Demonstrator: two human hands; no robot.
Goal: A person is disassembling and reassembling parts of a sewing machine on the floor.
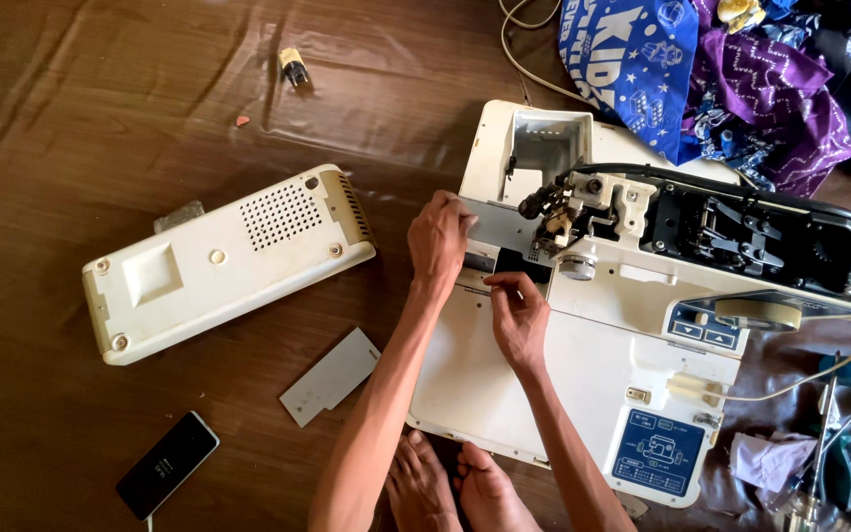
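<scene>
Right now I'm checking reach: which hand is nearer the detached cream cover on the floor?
Left. The left hand rests on the machine's edge, just right of the cream cover; the right hand sits farther right.

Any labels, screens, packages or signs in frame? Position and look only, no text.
Blue diagram label: near right corner of the white sewing machine, rounded rectangle, white line drawings.
Blue button panel: on the machine right of the right hand, small, with arrow keys.
Smartphone: on the brown floor at bottom left, black rectangle, screen dark with faint marks.
Blue printed cloth: top, behind the machine, white print.
</scene>
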